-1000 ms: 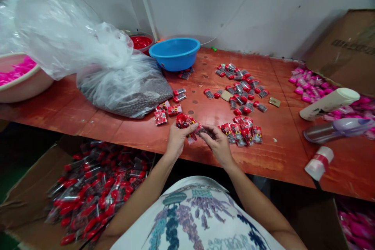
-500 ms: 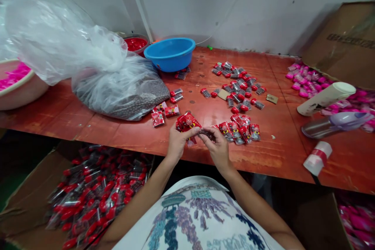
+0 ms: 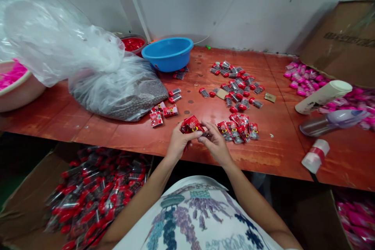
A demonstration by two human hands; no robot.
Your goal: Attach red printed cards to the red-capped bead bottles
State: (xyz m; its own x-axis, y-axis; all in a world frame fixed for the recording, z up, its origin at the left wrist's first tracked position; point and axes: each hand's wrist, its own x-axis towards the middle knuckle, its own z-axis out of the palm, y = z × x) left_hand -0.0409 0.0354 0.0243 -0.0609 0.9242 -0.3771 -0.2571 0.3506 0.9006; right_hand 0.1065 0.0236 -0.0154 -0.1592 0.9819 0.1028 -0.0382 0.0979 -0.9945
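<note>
My left hand is closed round a bunch of red printed labels at the near edge of the red-brown table. My right hand is right beside it, fingers pinched on a small clear tube of dark beads that touches the labels. Just to the right lie several labelled red-capped tubes. Farther back is a scatter of plain red-capped tubes. Two or three labelled ones lie to the left.
A big clear plastic bag of dark beads lies at left, with a blue bowl and a bowl of red caps behind. A cardboard box of finished tubes stands below left. Pink pieces, bottles and a tape roll are at right.
My hands have drawn closer together and slightly nearer to me, bringing the tube against the labels. The view has shifted a little to the right.
</note>
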